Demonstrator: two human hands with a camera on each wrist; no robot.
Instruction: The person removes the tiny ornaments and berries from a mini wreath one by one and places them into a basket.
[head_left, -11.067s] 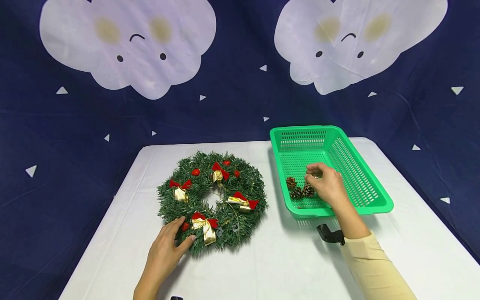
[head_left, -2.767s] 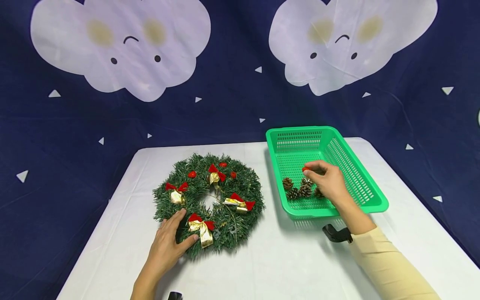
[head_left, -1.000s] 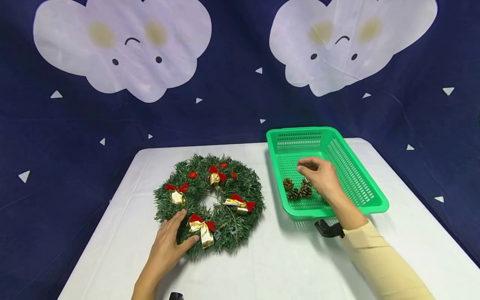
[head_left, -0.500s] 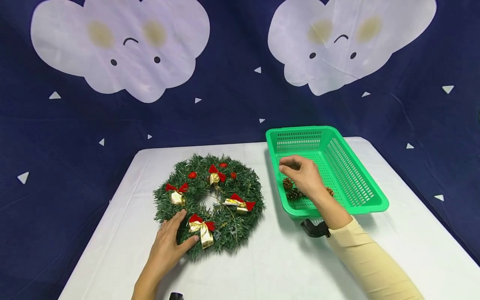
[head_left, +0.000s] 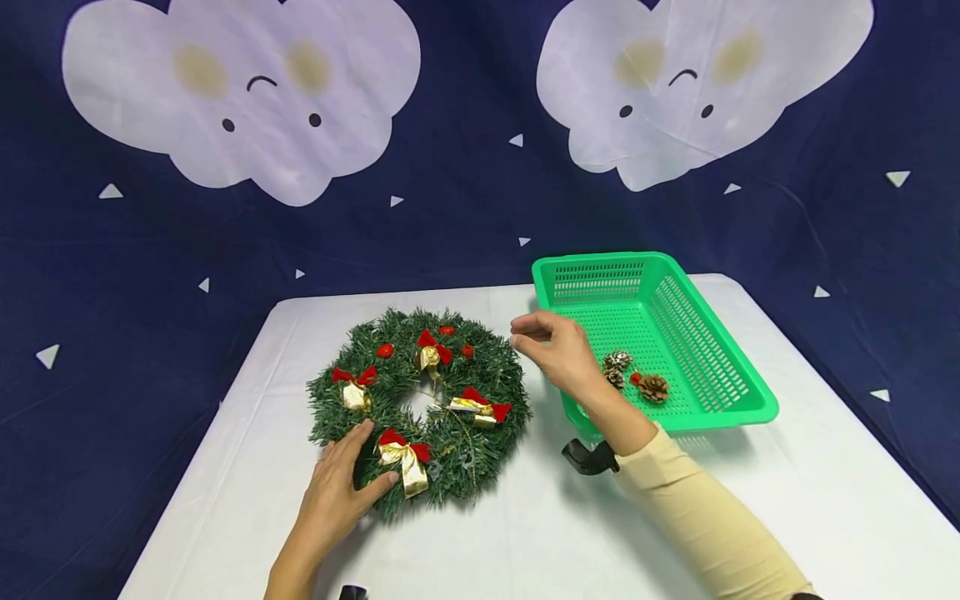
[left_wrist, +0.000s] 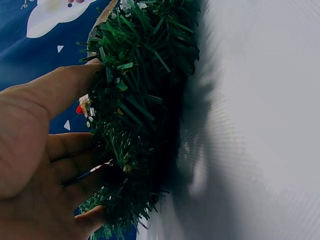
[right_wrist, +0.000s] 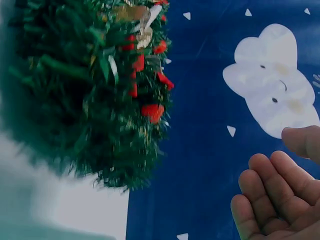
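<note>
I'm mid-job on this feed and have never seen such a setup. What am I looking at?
There is no robot here, just a person's two bare hands. The wide picture comes from a head-worn camera looking forward and down; the two closeups come from cameras on the left and right wrists. On the white-covered table lies a green Christmas wreath with red-and-gold bows; beside it stands a green plastic basket holding pine cones and a red ornament. The left hand rests on the wreath's near left edge. The right hand hovers between wreath and basket; nothing shows at its fingertips, though something small could be hidden.
</note>
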